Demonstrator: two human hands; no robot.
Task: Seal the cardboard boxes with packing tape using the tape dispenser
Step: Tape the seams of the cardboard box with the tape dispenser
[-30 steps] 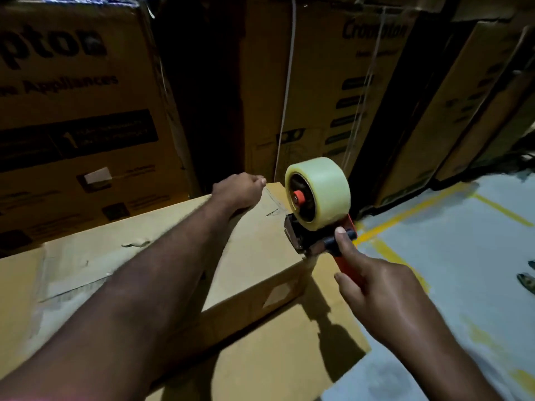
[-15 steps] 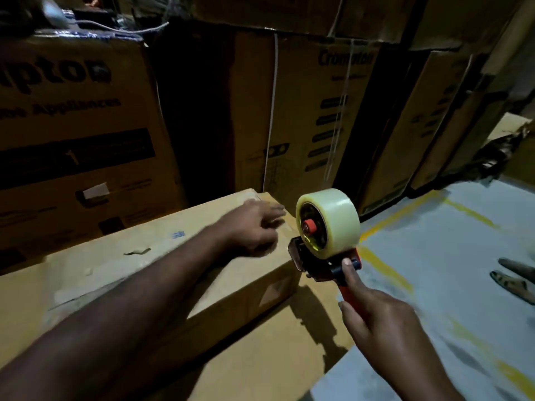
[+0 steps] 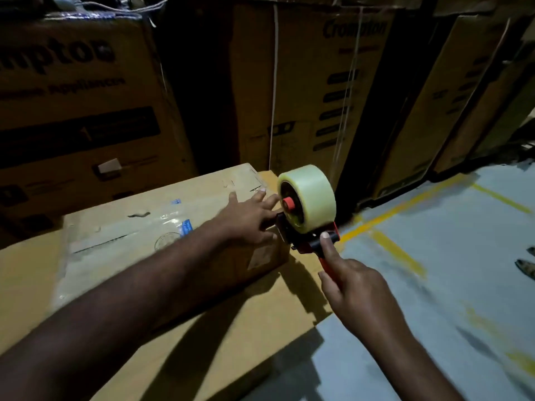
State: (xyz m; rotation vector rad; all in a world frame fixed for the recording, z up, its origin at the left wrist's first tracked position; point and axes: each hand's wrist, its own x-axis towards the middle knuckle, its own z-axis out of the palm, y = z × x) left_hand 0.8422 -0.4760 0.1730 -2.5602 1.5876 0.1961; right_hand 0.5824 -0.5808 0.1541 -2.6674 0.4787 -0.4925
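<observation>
The right hand [image 3: 356, 287] grips the dispenser [image 3: 302, 241] by its red handle, thumb along the top. The roll [image 3: 309, 195] stands upright just off the right end of the box [image 3: 139, 227]. The left hand [image 3: 249, 219] lies on that end, fingers [image 3: 259, 198] straight and spread, close to the dispenser's mouth. Whether any tape is drawn out is unclear in the dim blur. Fingertips so near the cutter could get nicked. A start off the seam [image 3: 98, 245] would run the strip crooked. The box may also slide on the carton [image 3: 231, 328] beneath.

Red tape dispenser [image 3: 311, 241], tan cardboard box [image 3: 162, 224]
</observation>
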